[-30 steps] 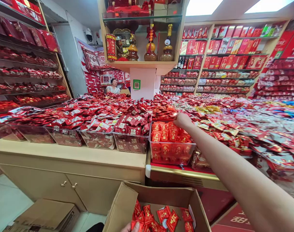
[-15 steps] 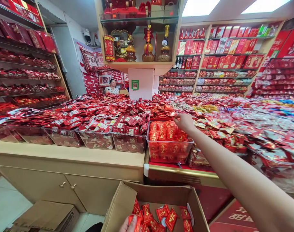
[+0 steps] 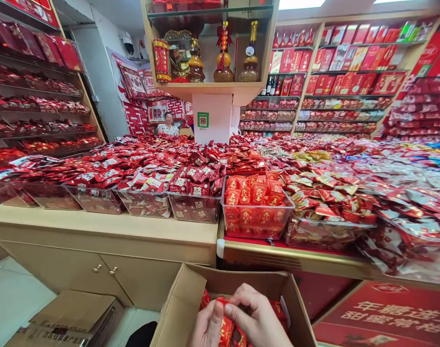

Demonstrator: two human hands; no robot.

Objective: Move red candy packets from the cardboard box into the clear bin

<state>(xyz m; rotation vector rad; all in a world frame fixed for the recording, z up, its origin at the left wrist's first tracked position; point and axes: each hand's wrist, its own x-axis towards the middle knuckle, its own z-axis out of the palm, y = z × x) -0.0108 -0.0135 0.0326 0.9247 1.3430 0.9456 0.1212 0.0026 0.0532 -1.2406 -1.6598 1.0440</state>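
Both hands are together over the open cardboard box [image 3: 176, 303] at the bottom centre. My left hand [image 3: 208, 324] pinches a red candy packet [image 3: 225, 330] with gold print. My right hand [image 3: 254, 313] is closed at the top of the same packet, its thumb and fingertips touching my left fingers. More red packets lie in the box, mostly hidden by the hands. Beyond the box, a clear plastic bin [image 3: 258, 221] on the counter holds upright rows of similar red packets.
Clear bins of wrapped sweets [image 3: 196, 207] line the counter [image 3: 133, 229]. A closed carton [image 3: 73, 311] lies on the floor at left. A shelf cabinet [image 3: 209, 88] stands above the counter. One person [image 3: 168, 126] is at the back.
My right hand has come back from the clear bin to the cardboard box and joined my left hand at the packet. The view has shifted slightly.
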